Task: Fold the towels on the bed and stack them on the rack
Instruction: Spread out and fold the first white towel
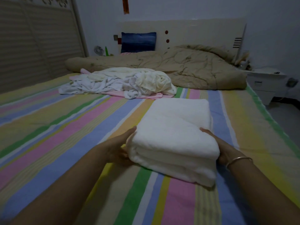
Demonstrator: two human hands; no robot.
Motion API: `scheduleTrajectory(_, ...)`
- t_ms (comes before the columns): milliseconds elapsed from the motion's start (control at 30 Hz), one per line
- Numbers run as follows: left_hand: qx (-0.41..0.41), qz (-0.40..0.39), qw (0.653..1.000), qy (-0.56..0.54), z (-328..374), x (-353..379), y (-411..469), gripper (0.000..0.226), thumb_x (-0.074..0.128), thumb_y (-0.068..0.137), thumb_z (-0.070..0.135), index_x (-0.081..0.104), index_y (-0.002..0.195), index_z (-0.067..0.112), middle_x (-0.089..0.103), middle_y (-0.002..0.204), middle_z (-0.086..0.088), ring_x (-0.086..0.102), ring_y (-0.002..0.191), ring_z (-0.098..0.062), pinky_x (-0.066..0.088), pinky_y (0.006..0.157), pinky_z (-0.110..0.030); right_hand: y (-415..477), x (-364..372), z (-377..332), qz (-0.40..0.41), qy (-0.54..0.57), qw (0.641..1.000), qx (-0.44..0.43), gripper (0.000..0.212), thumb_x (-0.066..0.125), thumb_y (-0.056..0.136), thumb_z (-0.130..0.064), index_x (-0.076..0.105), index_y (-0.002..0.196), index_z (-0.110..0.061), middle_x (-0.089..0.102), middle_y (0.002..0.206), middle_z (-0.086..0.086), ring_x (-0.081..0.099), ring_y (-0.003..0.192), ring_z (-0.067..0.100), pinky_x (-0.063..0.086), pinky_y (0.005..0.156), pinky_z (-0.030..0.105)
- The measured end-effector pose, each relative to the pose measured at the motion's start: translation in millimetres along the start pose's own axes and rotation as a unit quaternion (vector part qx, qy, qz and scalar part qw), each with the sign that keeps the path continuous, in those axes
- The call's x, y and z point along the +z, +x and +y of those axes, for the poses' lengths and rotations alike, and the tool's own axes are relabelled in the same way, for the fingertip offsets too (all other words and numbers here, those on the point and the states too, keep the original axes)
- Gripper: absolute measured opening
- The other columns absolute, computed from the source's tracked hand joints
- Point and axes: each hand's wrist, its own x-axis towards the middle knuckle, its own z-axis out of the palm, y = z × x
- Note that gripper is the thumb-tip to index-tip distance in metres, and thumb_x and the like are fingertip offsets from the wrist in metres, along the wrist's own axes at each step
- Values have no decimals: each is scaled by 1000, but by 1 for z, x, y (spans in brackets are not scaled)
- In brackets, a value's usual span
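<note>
A thick folded white towel (pixel 173 137) lies on a bed (pixel 65 127) with a sheet striped in pink, blue, green and yellow, just right of centre and near the viewer. Its near end sits between the person's two hands. The left hand (pixel 120 148) clasps the near-left corner, thumb laid on top and fingers curled in against the side and underneath. The right hand (pixel 222 148) cups the right edge, thumb over the top; its fingers are hidden under the towel. A thin bangle (pixel 238 159) circles the right wrist. The towel's far end rests on the sheet. Farther away, left of centre, a loose pile of unfolded towels (pixel 120 82), white, cream and pink, lies rumpled. Beyond it a tan quilt (pixel 186 65) is bunched across the far end, with a blue pillow (pixel 138 42) upright behind it.
</note>
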Motion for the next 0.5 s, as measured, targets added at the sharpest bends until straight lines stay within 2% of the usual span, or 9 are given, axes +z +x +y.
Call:
scheduleTrajectory(67, 13, -32, 998, -61, -5, 8, 4, 66, 74, 65, 68, 64, 99, 13, 59, 108, -15, 62, 91, -31, 51, 90, -45, -8, 14, -7, 13, 4, 1000, -11, 74, 74, 64, -57, 61, 123, -13, 68, 110, 17, 62, 104, 37, 52, 87, 43)
scheduleTrajectory(133, 36, 7, 998, -41, 0, 11, 5, 62, 79, 66, 60, 66, 108, 16, 62, 108, -11, 61, 94, -27, 49, 93, -44, -22, 33, -17, 32, 22, 998, -48, 59, 65, 80, -45, 58, 124, -7, 68, 106, 14, 63, 92, 31, 54, 69, 29)
scheduleTrajectory(167, 57, 36, 997, -45, 5, 8, 3, 64, 79, 70, 55, 61, 117, 16, 62, 111, -10, 62, 96, -28, 54, 86, -44, -30, 45, -21, 41, 41, 996, -72, 50, 62, 86, -39, 57, 123, -7, 66, 107, 11, 62, 89, 27, 52, 63, 26)
scheduleTrajectory(200, 77, 77, 993, -53, 13, 2, -2, 65, 78, 73, 50, 55, 123, 16, 61, 115, -9, 61, 98, -28, 55, 76, -42, -36, 58, -23, 44, 67, 992, -97, 46, 61, 89, -37, 56, 123, -8, 64, 112, 8, 62, 92, 25, 51, 66, 26)
scheduleTrajectory(267, 121, 147, 978, -79, 32, -19, -15, 68, 77, 76, 44, 47, 132, 17, 57, 125, -9, 57, 103, -28, 50, 72, -39, -46, 88, -28, 49, 112, 984, -129, 54, 65, 86, -40, 54, 128, -9, 60, 122, 7, 60, 104, 24, 51, 78, 32)
scheduleTrajectory(333, 192, 196, 955, -116, 54, -57, -30, 71, 77, 77, 40, 46, 135, 13, 55, 127, -9, 56, 105, -29, 48, 77, -37, -55, 133, -31, 26, 140, 977, -156, 58, 68, 82, -42, 54, 128, -10, 60, 123, 5, 60, 106, 24, 53, 79, 32)
scheduleTrajectory(367, 227, 225, 938, -132, 62, -78, -34, 78, 79, 75, 40, 45, 137, 10, 54, 127, -8, 56, 108, -30, 48, 80, -37, -64, 160, -33, 20, 146, 976, -162, 67, 72, 77, -46, 52, 129, -9, 60, 125, 5, 60, 106, 24, 54, 80, 33)
scheduleTrajectory(433, 281, 287, 904, -148, 71, -121, -53, 94, 83, 66, 45, 42, 140, 5, 51, 136, -8, 56, 115, -32, 50, 85, -40, -78, 220, -37, 15, 169, 972, -163, 103, 79, 55, -54, 40, 137, -5, 56, 131, 8, 59, 110, 27, 52, 90, 40)
scheduleTrajectory(500, 327, 365, 859, -146, 74, -163, -70, 78, 77, 77, 38, 43, 138, 2, 51, 138, -14, 56, 117, -31, 48, 86, -37, -94, 276, -37, 9, 177, 972, -155, 106, 81, 61, -44, 26, 140, -1, 49, 132, 10, 54, 115, 29, 48, 97, 40)
